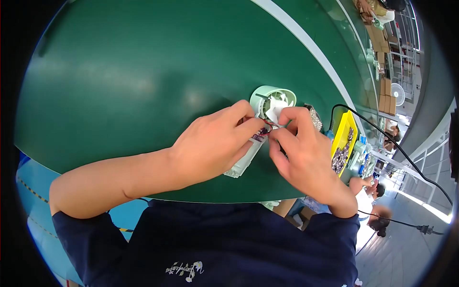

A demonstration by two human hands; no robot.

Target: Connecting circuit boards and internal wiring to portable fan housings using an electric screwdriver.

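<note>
A pale green handheld fan (259,93) lies on the green table in front of me, its round head pointing away and its white handle (243,162) toward me. The handle is uncovered, and a small circuit board (259,136) with thin red and black wires (270,125) shows near the neck. My left hand (215,138) is closed at the fan's neck and handle from the left, fingertips by the wires. My right hand (306,153) pinches at the wires from the right, thumb and fingers bent. The fingertips partly hide what they grip.
Right of my right hand stands a yellow tray (342,136) of small metallic parts. A heap of small silvery parts (314,118) lies beyond that hand. A black cable (382,129) arches over the right side. Other people (370,186) sit farther right. Cardboard boxes (286,207) stand below the table's near edge.
</note>
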